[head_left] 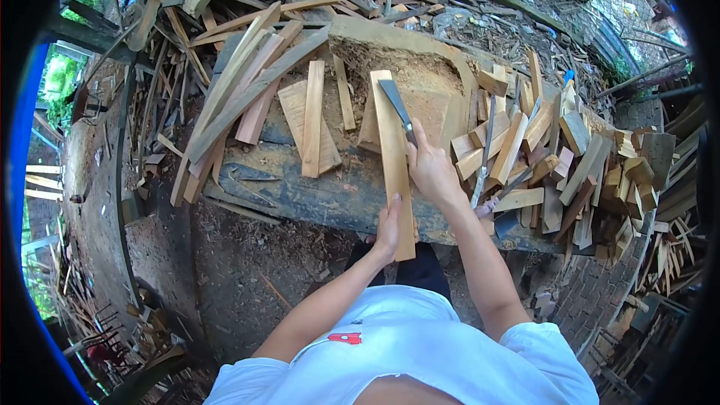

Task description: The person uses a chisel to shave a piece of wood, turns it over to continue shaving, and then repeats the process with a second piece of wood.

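A long, pale wooden strip [394, 157] lies lengthwise in front of me, its far end raised on a wooden block [431, 105] on the worn bench. My left hand [388, 226] is closed on the near part of the strip, gripping its left edge. My right hand [433, 169] is wrapped round the handle of a dark-bladed tool [394, 99]. The blade rests against or just over the right side of the strip near its far end; contact cannot be made out. Two short boards [312, 120] lie to the left of the strip.
Long boards [232, 105] lean in a bundle on the bench [300, 195] at the left. Many cut wood pieces [536, 131] are heaped on the right. A sawdust-filled wooden frame [405, 30] stands behind. Scrap wood covers the ground beyond.
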The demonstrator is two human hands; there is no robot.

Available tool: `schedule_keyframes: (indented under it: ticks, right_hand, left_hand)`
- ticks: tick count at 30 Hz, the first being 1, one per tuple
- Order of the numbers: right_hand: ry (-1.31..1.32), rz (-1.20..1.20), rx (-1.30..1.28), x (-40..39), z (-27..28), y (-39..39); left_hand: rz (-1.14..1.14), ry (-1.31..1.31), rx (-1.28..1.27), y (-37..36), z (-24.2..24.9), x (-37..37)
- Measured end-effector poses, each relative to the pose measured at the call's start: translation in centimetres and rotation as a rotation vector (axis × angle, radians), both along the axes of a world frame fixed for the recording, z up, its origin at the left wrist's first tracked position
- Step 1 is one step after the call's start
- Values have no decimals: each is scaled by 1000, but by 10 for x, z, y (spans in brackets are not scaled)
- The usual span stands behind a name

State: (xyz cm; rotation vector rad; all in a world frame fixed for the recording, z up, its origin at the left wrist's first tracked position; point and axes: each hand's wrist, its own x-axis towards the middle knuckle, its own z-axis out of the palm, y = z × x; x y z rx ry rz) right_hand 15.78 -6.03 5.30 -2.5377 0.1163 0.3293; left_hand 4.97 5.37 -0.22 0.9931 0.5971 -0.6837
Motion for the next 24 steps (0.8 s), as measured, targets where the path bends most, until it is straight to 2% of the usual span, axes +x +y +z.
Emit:
schedule_keyframes:
  ticks: [6,9,14,16,21,24]
  right_hand:
    - [-70,9,-11,5,-3,-3]
    - [61,-3,-16,-19,14,3]
    - [-4,-30,37,32,-16,4]
    - [-52,-19,28,44,-8,10]
    - [96,-19,12,-7,11,0]
    - [91,-40,73,19,17,2]
  left_hand:
    - [24,-11,-26,-7,2,0]
    - [18,1,2,-3,3,4]
    - [28,-17,-29,-4,8,-2]
    - [19,-1,-17,-3,11,1]
    - [9,-5,-5,-3,5,0]
    - [6,-12,-3,-4,2,-4]
